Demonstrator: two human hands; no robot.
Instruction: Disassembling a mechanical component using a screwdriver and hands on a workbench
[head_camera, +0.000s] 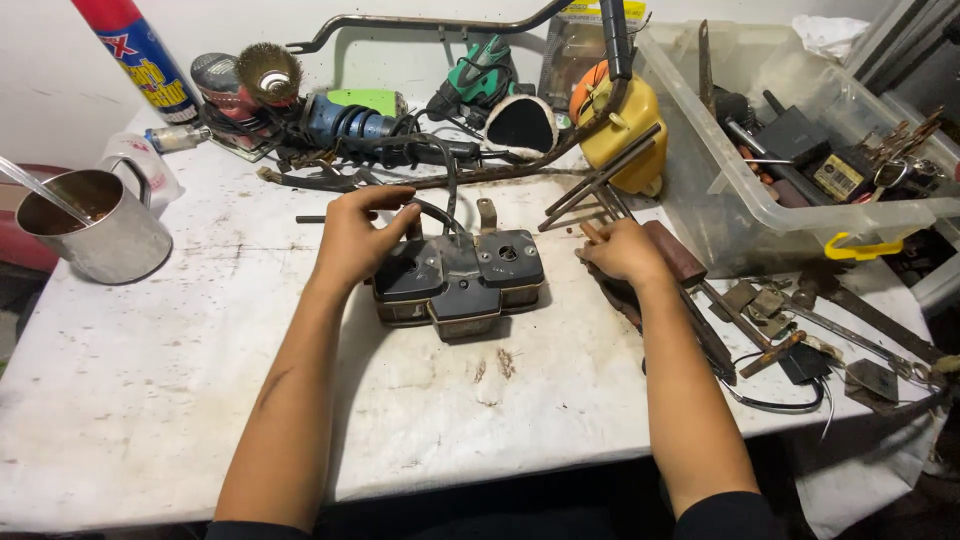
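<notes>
A dark, dirty instrument housing (460, 280) with three square faces lies at the middle of the white table (150, 400). My left hand (355, 235) rests on its left end, fingers curled over the top near a black cable (440, 200). My right hand (625, 250) is to the right of the housing, fingers closed around a thin wooden-handled tool (592, 232) among rusty metal rods (600, 180). A brown block (675, 250) lies just beyond that hand.
A metal mug (95, 225) with a straw stands at far left. Power tools, a wire brush (268, 70) and a spray can (135, 55) line the back. A yellow container (625, 130) and a clear bin (790, 140) of parts sit at right; loose rusty tools (850, 320) lie beside it.
</notes>
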